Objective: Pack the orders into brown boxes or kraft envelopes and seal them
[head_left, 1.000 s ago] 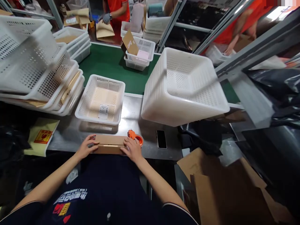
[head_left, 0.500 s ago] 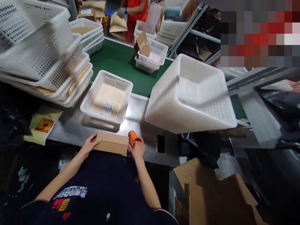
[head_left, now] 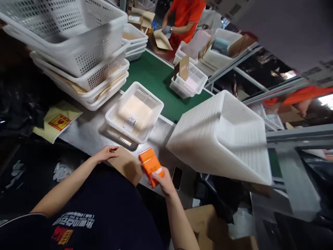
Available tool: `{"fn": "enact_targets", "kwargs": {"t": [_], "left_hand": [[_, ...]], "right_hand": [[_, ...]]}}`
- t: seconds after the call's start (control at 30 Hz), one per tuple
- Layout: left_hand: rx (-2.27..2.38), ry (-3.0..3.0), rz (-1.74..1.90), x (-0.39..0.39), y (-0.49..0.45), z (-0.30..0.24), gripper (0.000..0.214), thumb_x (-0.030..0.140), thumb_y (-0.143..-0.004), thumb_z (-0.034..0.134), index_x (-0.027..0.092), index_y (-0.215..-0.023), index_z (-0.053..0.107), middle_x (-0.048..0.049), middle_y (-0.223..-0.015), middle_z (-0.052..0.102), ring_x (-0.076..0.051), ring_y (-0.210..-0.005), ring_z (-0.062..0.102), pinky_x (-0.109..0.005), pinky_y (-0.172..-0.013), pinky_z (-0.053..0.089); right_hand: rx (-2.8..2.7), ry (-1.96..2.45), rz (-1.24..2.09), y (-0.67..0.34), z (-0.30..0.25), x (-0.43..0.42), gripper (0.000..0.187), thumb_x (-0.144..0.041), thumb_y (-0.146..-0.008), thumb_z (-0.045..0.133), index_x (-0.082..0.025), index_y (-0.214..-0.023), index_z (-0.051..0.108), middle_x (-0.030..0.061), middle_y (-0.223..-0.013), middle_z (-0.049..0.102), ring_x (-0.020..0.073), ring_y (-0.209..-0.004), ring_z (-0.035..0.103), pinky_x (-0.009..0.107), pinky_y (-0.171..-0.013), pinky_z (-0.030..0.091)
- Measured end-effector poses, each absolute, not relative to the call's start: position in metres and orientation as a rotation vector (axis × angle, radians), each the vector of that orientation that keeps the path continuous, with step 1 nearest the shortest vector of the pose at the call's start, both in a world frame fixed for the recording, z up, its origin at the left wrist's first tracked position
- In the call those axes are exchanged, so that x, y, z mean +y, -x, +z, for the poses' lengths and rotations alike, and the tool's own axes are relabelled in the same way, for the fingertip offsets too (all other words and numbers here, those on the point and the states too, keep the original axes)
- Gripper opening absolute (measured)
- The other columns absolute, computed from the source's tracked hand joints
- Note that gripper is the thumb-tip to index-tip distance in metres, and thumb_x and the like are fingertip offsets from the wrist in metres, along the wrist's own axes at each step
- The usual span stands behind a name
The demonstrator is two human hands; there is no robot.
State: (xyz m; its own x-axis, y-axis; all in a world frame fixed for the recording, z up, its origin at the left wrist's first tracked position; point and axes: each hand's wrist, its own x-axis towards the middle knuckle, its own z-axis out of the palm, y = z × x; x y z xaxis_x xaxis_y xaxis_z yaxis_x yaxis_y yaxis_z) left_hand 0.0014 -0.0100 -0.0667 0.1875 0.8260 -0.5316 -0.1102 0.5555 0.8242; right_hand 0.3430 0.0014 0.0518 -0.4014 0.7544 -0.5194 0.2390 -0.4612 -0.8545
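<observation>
My left hand [head_left: 106, 154] grips the left end of a flat brown cardboard box [head_left: 126, 165] at the table's front edge, close to my body. In my right hand [head_left: 164, 180] is an orange tape dispenser [head_left: 150, 162], held up just off the box's right end. The fingers of that hand close round its lower part. Behind the box stands a white perforated basket [head_left: 120, 111] with a cream-coloured sheet and a printed label [head_left: 130, 123] inside. A dark phone [head_left: 177, 177] lies to the right, partly behind my right hand.
Stacked white baskets [head_left: 104, 52] rise at the left; nested tall white bins [head_left: 192, 139] stand at the right. A yellow bag [head_left: 56, 119] hangs over the table edge. Beyond runs a green conveyor belt [head_left: 142, 71] with another basket [head_left: 191, 83]. A person in orange [head_left: 186, 21] works behind it.
My right hand has lifted the tape dispenser and turned it from the box's right end. The box now slants down to the right. The whole view has tilted and shifted.
</observation>
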Motion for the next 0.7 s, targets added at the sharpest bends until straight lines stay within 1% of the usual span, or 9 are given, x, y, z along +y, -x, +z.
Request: {"fn": "enact_targets", "kwargs": {"t": [0.1,0.17,0.23,0.33,0.4,0.47,0.5,0.6,0.7], "left_hand": [[1.175,-0.75,0.778,-0.011,-0.003,-0.075,0.076,0.058,-0.064,0.09,0.019,-0.128,0.076,-0.0109,-0.13,0.077,-0.036,-0.124,0.07,-0.049,-0.111,0.053],[1.216,-0.764,0.806,-0.013,-0.007,-0.078,0.078,0.062,-0.06,0.09,0.018,-0.124,0.078,-0.0115,-0.129,0.077,-0.037,-0.125,0.069,-0.05,-0.113,0.052],[1.311,-0.765,0.839,-0.016,-0.012,-0.078,0.078,0.066,-0.059,0.089,0.017,-0.12,0.078,-0.0125,-0.128,0.078,-0.037,-0.123,0.07,-0.05,-0.112,0.053],[1.486,-0.729,0.907,-0.025,-0.018,-0.07,0.072,0.069,-0.076,0.076,0.018,-0.125,0.075,-0.0153,-0.137,0.072,-0.036,-0.13,0.066,-0.051,-0.115,0.05],[1.612,-0.807,0.949,-0.032,-0.019,-0.058,0.06,0.066,-0.09,0.062,0.019,-0.125,0.074,-0.0159,-0.149,0.064,-0.035,-0.142,0.056,-0.054,-0.123,0.041],[1.695,-1.0,0.918,-0.038,-0.02,-0.041,0.051,0.061,-0.098,0.051,0.02,-0.111,0.079,-0.0135,-0.157,0.055,-0.036,-0.151,0.045,-0.057,-0.128,0.032],[1.705,-1.101,0.881,-0.04,-0.02,-0.032,0.049,0.06,-0.1,0.049,0.021,-0.102,0.08,-0.0117,-0.16,0.053,-0.037,-0.152,0.043,-0.059,-0.129,0.03],[1.643,-1.237,0.8,-0.042,-0.021,-0.008,0.047,0.058,-0.099,0.052,0.023,-0.085,0.081,-0.0077,-0.159,0.054,-0.037,-0.148,0.048,-0.06,-0.125,0.036],[1.676,-1.303,0.778,-0.04,-0.024,0.003,0.038,0.049,-0.097,0.059,0.022,-0.078,0.077,-0.0095,-0.154,0.059,-0.036,-0.141,0.054,-0.057,-0.12,0.043]], "right_hand": [[-1.46,1.341,2.11,-0.29,0.05,0.009,0.055,-0.065,-0.066,0.086,-0.016,-0.087,0.075,0.0019,-0.069,0.066,0.0138,-0.057,0.053,0.029,-0.058,0.048],[-1.512,1.362,2.133,-0.266,0.038,0.011,0.054,-0.062,-0.063,0.088,-0.015,-0.085,0.076,0.0016,-0.069,0.065,0.0133,-0.059,0.051,0.03,-0.06,0.047],[-1.534,1.401,2.123,-0.258,0.025,0.01,0.052,-0.063,-0.062,0.087,-0.016,-0.078,0.073,0.0016,-0.064,0.063,0.0132,-0.057,0.047,0.03,-0.059,0.045],[-1.555,1.409,2.1,-0.264,0.017,0.005,0.051,-0.065,-0.059,0.085,-0.018,-0.07,0.068,0.0012,-0.06,0.058,0.0132,-0.055,0.043,0.031,-0.055,0.043],[-1.574,1.404,2.093,-0.271,0.018,0.001,0.051,-0.066,-0.058,0.085,-0.02,-0.068,0.067,0.0008,-0.059,0.057,0.0131,-0.054,0.041,0.03,-0.053,0.043],[-1.588,1.405,2.084,-0.276,0.018,-0.002,0.052,-0.068,-0.056,0.086,-0.021,-0.066,0.066,0.0006,-0.058,0.057,0.0131,-0.053,0.041,0.03,-0.053,0.044],[-1.591,1.405,2.082,-0.277,0.018,-0.003,0.052,-0.069,-0.056,0.086,-0.021,-0.066,0.066,0.0007,-0.058,0.057,0.0134,-0.053,0.042,0.03,-0.052,0.044],[-1.589,1.389,2.076,-0.276,0.017,-0.003,0.054,-0.072,-0.057,0.085,-0.021,-0.067,0.067,0.0014,-0.058,0.059,0.0143,-0.054,0.044,0.031,-0.054,0.048],[-1.588,1.371,2.07,-0.274,0.017,-0.002,0.056,-0.073,-0.059,0.085,-0.02,-0.073,0.072,0.0022,-0.063,0.062,0.0143,-0.056,0.048,0.031,-0.057,0.05]]}}
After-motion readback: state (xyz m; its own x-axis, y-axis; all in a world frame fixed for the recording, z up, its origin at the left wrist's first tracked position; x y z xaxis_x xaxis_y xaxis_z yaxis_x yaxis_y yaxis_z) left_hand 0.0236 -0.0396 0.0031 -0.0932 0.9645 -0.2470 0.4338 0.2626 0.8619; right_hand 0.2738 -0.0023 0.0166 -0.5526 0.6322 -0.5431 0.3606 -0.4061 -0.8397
